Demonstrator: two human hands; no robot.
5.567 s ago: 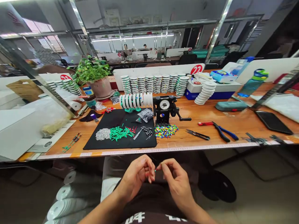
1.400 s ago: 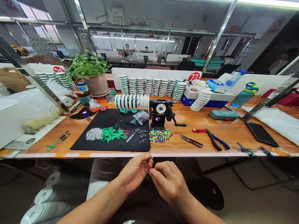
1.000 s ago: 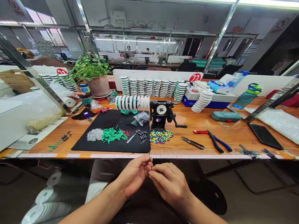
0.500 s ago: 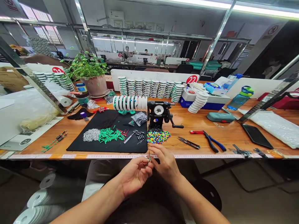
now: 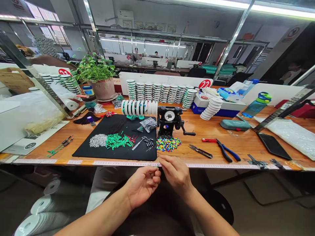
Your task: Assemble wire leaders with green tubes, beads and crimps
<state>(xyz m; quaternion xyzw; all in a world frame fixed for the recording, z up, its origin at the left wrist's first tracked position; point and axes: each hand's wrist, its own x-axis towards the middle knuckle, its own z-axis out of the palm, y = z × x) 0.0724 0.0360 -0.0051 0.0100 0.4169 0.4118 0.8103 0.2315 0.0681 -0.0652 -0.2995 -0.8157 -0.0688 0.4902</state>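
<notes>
At the table's front edge, my left hand (image 5: 144, 184) is closed, thumb and forefinger pinching a small green piece (image 5: 157, 166), perhaps a tube. Close beside it my right hand (image 5: 177, 172) is also closed, its fingertips on a short dark strand (image 5: 159, 164) that meets the green piece. Fingers hide most of both. Just beyond the hands lie a pile of coloured beads (image 5: 168, 144) and a black mat (image 5: 88, 153). On the mat are green tubes (image 5: 118, 141), silver beads (image 5: 97, 141) and small black pieces (image 5: 149, 142).
A black hand-crank winder (image 5: 169, 121) with white spools (image 5: 140, 107) stands behind the beads. Tweezers (image 5: 200, 151), pliers (image 5: 228, 152) and a phone (image 5: 273, 146) lie to the right. Stacked spools (image 5: 156, 93) and a potted plant (image 5: 103, 88) stand behind.
My right fingertips have drawn in beside my left, closing on the dark strand, which earlier stood upright. The whole view has shifted slightly.
</notes>
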